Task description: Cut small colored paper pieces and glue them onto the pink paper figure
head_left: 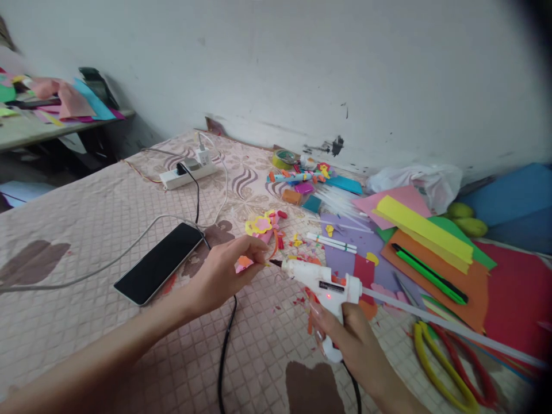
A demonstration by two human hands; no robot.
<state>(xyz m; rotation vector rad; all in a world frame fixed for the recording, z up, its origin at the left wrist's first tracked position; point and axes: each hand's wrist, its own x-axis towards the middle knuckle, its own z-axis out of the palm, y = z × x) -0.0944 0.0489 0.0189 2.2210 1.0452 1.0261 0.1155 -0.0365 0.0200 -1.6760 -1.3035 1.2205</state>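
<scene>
My right hand [351, 339] is wrapped round the handle of a white hot glue gun [317, 279], whose small red light glows. A long translucent glue stick [440, 319] runs out of its back. The dark nozzle points left and lies close to the fingertips of my left hand [230, 267]. Thumb and fingers of that hand are pinched together; what they hold is too small to make out. Just behind them lie a pink and yellow paper cutout [260, 224] and a curled orange paper strip [275, 244].
A phone [159, 263] lies at left, near a power strip [190, 174] with plugged-in cables. At right are scissors [446, 365], a green cutter knife [429, 273], coloured sheets [435, 236] and several glue sticks [345, 204]. Tape [283, 158] stands by the wall.
</scene>
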